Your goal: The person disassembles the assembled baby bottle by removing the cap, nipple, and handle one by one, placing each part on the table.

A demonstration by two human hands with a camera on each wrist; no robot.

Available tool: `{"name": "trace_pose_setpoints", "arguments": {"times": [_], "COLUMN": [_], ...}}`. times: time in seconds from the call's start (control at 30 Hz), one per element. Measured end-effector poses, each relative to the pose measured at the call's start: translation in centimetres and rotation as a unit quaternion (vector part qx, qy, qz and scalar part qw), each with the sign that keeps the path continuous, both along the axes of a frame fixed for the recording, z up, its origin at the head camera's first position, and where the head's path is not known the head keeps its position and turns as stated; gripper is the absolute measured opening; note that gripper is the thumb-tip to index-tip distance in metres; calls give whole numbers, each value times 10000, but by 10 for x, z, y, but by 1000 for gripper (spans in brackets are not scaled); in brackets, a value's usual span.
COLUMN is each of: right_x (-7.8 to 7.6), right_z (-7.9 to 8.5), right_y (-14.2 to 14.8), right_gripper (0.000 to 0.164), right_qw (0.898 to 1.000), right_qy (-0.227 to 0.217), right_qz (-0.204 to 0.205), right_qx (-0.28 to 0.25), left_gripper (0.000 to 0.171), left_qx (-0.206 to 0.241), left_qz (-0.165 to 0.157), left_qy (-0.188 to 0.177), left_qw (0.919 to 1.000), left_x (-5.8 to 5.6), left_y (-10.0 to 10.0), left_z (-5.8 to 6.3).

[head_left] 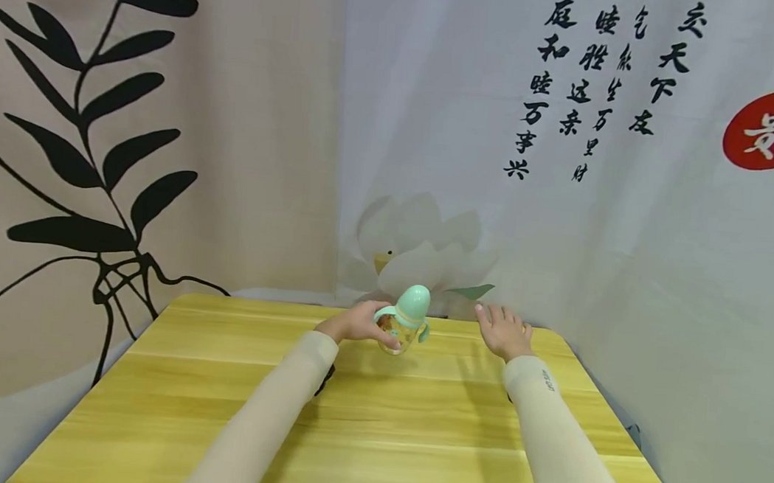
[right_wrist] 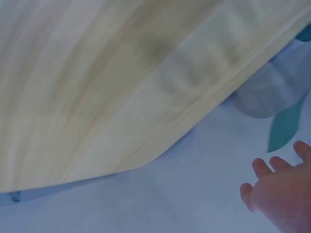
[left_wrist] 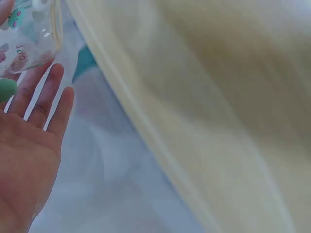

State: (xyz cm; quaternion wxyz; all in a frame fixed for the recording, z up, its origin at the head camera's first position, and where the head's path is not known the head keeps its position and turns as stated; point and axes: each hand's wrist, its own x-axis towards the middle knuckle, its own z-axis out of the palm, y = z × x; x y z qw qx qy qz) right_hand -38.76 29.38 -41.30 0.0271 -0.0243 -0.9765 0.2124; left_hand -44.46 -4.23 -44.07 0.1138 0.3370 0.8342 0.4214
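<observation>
The left hand (head_left: 357, 322) grips a tilted bottle (head_left: 410, 318), the right hand (head_left: 504, 334) spreads empty: seemingly a holding step, likely needing levelling next.

bottle (head_left: 408, 321): mint-green cap (head_left: 413, 302) and handles (head_left: 424, 332); clear body printed with green and pink motifs. table (head_left: 416, 413): yellow, streaked with wood grain. sleeves (head_left: 277, 412): cream, the right bearing dark lettering (head_left: 548, 381). backdrop (head_left: 268, 116): beige at left, with black leafy stem (head_left: 71, 233); white at right, with black characters (head_left: 533, 114), red ovals (head_left: 737, 141) lettered white, pale flower (head_left: 420, 236), green leaf (head_left: 473, 292).
</observation>
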Motion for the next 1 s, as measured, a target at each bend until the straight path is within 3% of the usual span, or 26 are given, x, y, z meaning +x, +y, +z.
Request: {"name": "trace_pose_setpoints", "arguments": {"times": [0.27,0.43,0.53,0.63,0.77,1.0], "right_x": [-11,-15,-16,-13,-8,-10], "right_z": [25,42,40,28,13,14], "right_y": [-38,-64,-77,-89,-100,-103], "right_gripper": [88,95,97,91,81,72], "right_qw": [9924,9675,9508,9465,9511,9519], "right_qy": [-205,-537,-858,-1020,-1069,-894], "right_qz": [717,1333,1466,1447,1513,1639], "right_qx": [-984,-2079,-2590,-2697,-2471,-2429], "left_gripper": [63,62,57,53,52,50], "left_qx": [-140,-335,-598,-821,-963,-1082], "left_qz": [396,453,399,295,168,199], "left_qy": [192,285,327,331,316,397], "left_qw": [9989,9980,9969,9956,9947,9931], "left_x": [7,14,19,25,30,29], "left_y": [-50,-59,-57,-51,-43,-40], "left_z": [27,27,22,13,8,17]}}
